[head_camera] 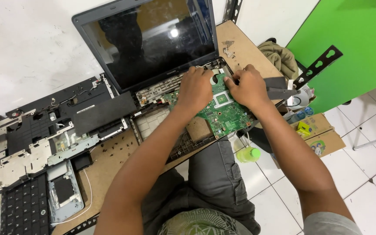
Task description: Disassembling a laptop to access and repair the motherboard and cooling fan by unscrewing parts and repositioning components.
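Table: a brown wooden worktable (109,161) is carrying everything, with small dark screws lying scattered on its bare middle.
Laptop: an opened dark grey laptop (149,39) is standing at the far edge, its black screen tilted back and its base shell (183,143) lying stripped of keyboard and top cover.
Shell contents: the base shell is holding a green rectangular circuit board (223,114) in its right half, beside a brown square patch and a bare plastic grid on its left.
Removed cover: a black plastic top cover with silver metal brackets (44,135) is lying face down to the left of the laptop.
Keyboard: a black flat keyboard (22,209) is lying at the near left corner, just beside a grey touchpad panel (64,191).
Cardboard box: an open brown cardboard box (318,130) is sitting on the tiled floor to the right, holding small yellow and blue items I cannot identify.
Bottle: a lime-green bottle (249,154) is standing on the floor near the table's edge.
Left hand: the left hand (195,89) is pressing down on the board's far left edge, fingers curled; whether it is gripping anything I cannot tell.
Right hand: the right hand (250,87) is resting on the board's far right corner, fingers bent onto it, grip unclear.
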